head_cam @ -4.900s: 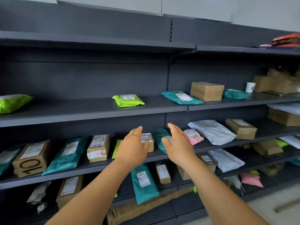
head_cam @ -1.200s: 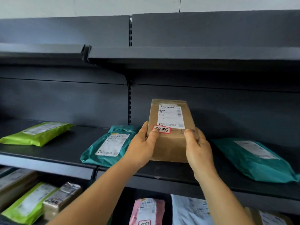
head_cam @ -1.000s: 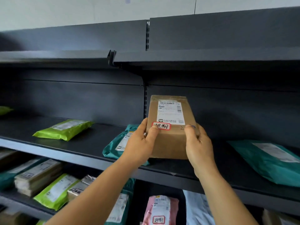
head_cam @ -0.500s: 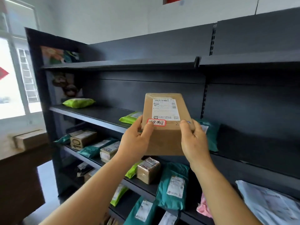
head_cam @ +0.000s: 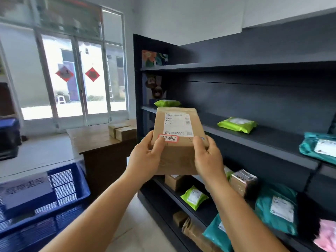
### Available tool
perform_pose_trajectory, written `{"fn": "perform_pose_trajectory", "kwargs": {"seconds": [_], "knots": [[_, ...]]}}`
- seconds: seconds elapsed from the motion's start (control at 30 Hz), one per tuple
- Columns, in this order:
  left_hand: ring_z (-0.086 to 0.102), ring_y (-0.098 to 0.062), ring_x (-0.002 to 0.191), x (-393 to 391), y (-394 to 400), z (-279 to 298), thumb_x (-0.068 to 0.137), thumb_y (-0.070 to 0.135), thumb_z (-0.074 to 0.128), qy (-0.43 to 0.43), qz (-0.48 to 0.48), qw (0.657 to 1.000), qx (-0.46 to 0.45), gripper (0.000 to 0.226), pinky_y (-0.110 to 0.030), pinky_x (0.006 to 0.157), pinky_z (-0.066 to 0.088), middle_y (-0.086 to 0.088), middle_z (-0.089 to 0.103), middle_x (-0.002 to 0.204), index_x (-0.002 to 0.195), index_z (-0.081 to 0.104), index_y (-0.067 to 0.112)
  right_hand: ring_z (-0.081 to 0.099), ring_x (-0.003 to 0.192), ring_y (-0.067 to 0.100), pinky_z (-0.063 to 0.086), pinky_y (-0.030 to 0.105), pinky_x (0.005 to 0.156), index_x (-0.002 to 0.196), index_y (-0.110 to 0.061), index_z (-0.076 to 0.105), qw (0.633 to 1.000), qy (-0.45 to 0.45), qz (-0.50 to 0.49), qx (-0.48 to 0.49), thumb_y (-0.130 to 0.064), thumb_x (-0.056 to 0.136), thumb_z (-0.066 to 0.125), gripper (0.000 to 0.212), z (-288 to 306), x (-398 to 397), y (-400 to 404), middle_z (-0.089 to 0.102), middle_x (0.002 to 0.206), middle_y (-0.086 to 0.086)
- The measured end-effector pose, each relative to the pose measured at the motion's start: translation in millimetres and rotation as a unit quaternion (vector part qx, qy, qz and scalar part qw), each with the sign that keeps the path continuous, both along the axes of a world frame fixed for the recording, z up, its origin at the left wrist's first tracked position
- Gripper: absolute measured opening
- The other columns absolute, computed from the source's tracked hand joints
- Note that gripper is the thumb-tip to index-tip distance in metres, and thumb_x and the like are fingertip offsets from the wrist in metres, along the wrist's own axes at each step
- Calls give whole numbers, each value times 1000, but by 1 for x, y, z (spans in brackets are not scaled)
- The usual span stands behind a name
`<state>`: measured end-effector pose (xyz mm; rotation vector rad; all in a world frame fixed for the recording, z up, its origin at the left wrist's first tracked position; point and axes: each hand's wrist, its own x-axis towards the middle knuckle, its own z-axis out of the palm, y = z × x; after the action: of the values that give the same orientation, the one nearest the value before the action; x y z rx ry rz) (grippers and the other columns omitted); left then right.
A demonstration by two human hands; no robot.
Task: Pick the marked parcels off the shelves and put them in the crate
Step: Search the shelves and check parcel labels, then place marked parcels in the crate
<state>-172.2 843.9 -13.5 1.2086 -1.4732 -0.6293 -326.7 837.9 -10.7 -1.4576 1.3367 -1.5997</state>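
I hold a brown cardboard parcel (head_cam: 177,128) upright in front of me, clear of the shelves. It carries a white shipping label and a red-bordered marker sticker near its lower edge. My left hand (head_cam: 145,157) grips its left side with the thumb beside the sticker. My right hand (head_cam: 209,157) grips its right side. A blue plastic crate (head_cam: 60,193) with mesh walls and a paper sign stands low at the left.
Dark shelves (head_cam: 254,139) run along the right with green (head_cam: 237,124), teal (head_cam: 276,210) and brown parcels (head_cam: 242,181). A brown wooden table (head_cam: 94,139) with cardboard boxes (head_cam: 123,131) stands between the crate and the shelf end. Glass doors (head_cam: 80,79) lie beyond.
I have turned left with the parcel held in both hands. The shelf has slid to the right of view, and the crate, table and glass doors have come into sight.
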Motion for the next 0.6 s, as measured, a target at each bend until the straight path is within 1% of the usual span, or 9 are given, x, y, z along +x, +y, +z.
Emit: {"fn": "perform_pose_trajectory", "kwargs": {"seconds": [0.07,0.1,0.2,0.27,0.3,0.37,0.43,0.53,0.6], "knots": [[58,2,94,34,9,-4,97,49,40,0,28,1000,7,16,-28,85,51,32,62,96,102,54,56,58,90,9,46,27,71,122,-23,53,1000,8,28,5,-39,95,45,32,-4,35,-1,62,105,-5],[57,2,94,51,12,-7,97,48,40,4,40,999,10,15,-28,85,51,33,61,95,100,53,57,57,90,8,46,27,70,121,-23,53,999,10,44,8,-40,95,45,32,-6,52,-2,61,105,-5],[56,-2,98,97,21,-14,97,48,40,16,79,997,18,23,-33,90,50,26,60,104,117,52,49,58,89,6,50,31,76,119,-25,53,996,13,88,17,-41,94,45,30,-12,101,-6,63,104,-6],[55,-2,98,126,25,-18,97,48,39,11,109,994,21,34,-31,88,49,23,58,106,129,49,41,59,90,9,52,36,81,121,-26,53,993,12,117,26,-42,94,45,32,-15,133,-11,62,101,-9],[55,-3,99,140,27,-20,97,48,38,13,123,992,23,37,-29,86,48,21,58,107,131,48,38,58,88,8,51,33,77,120,-25,53,991,13,131,30,-42,94,45,32,-17,148,-13,61,98,-11],[56,-6,103,168,29,-26,97,47,39,27,144,989,28,38,-27,85,48,17,59,112,133,47,37,54,82,1,45,22,65,117,-26,50,986,13,161,32,-39,96,44,26,-23,178,-19,56,92,-17],[55,-4,101,196,30,-32,97,47,38,25,163,986,34,37,-22,79,48,15,60,114,132,47,38,50,79,-2,38,16,61,114,-29,46,982,10,186,41,-37,97,44,19,-29,208,-27,51,88,-21],[56,-4,99,237,25,-43,97,45,37,28,193,980,39,37,-21,76,49,12,61,116,131,49,36,54,83,3,43,21,66,128,-26,46,975,14,218,47,-38,97,45,34,-41,258,-42,55,92,-17],[57,-6,99,261,17,-49,98,45,38,41,212,975,47,38,-21,77,50,10,61,118,133,49,34,57,91,10,48,25,74,137,-23,42,971,14,232,51,-39,96,45,43,-50,286,-55,60,103,-8]]}}
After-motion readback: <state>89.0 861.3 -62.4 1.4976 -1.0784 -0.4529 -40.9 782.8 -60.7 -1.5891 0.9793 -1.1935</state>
